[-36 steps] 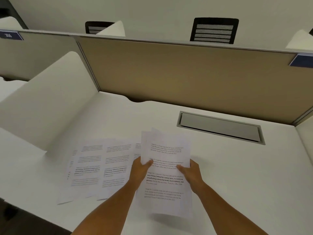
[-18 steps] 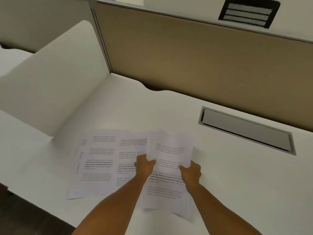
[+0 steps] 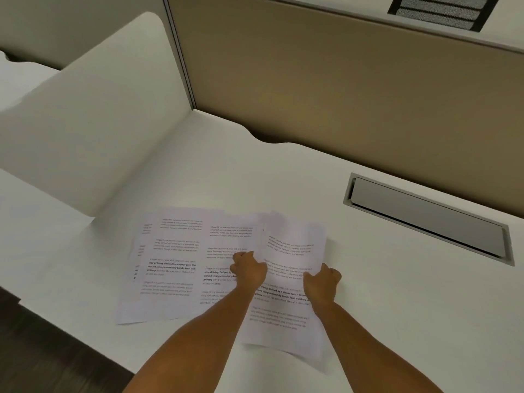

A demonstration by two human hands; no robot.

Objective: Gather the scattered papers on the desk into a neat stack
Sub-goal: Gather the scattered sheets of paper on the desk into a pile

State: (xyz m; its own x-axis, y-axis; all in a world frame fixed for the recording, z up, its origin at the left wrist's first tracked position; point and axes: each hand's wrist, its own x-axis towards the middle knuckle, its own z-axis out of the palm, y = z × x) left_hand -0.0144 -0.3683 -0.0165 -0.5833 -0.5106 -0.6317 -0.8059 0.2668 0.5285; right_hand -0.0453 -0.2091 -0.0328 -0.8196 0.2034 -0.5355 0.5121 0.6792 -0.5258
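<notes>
A small bundle of printed white sheets [image 3: 289,282] is held over the white desk [image 3: 397,293], its lower end hanging near the desk's front edge. My left hand [image 3: 249,269] grips the bundle's left edge and my right hand [image 3: 323,282] grips its right edge. To the left, several more printed sheets [image 3: 173,265] lie flat on the desk, overlapping one another in a fan. The held bundle's left side covers the rightmost of them.
A tan partition [image 3: 340,95] closes the back of the desk and a white side divider [image 3: 93,123] closes the left. A grey cable hatch [image 3: 428,219] is set into the desk at the right. The desk's front edge drops to dark floor [image 3: 42,350] at lower left.
The camera has tilted down and moved closer. The bundle in both hands has lowered toward the desk beside the fanned sheets. Both grips hold.
</notes>
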